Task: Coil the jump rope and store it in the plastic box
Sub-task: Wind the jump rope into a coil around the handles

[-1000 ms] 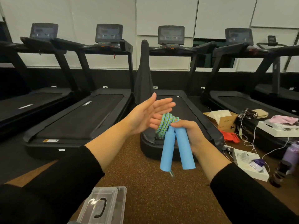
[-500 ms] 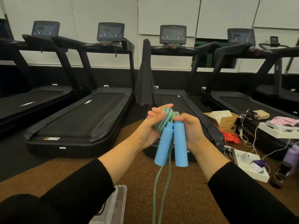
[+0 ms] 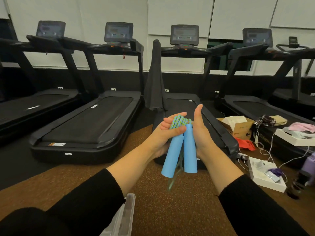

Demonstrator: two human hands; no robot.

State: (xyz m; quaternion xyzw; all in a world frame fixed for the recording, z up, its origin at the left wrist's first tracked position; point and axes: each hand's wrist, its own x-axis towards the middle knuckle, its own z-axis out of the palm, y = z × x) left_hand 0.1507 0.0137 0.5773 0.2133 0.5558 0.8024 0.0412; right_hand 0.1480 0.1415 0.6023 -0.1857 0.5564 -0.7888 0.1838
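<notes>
The jump rope (image 3: 179,121) is a green-and-blue braided cord with two light blue foam handles (image 3: 190,150) that hang side by side, pointing down. My left hand (image 3: 167,133) is closed around the coiled cord at the top of the handles. My right hand (image 3: 199,132) presses against the right handle, thumb raised; its fingers are hidden behind the handles. A blurred loop of cord hangs below the handles. The clear plastic box (image 3: 121,217) lies on the floor at the bottom edge, partly hidden by my left sleeve.
Several black treadmills (image 3: 88,123) stand in a row ahead on brown speckled flooring (image 3: 170,210). At the right lie a cardboard box (image 3: 238,126), white boxes (image 3: 265,174), cables, a red object (image 3: 245,143) and a purple bottle (image 3: 310,162).
My left hand went from open beside the rope to closed over the coiled cord. My right thumb has lifted. The long hanging cord seen half a second ago is now shorter and blurred.
</notes>
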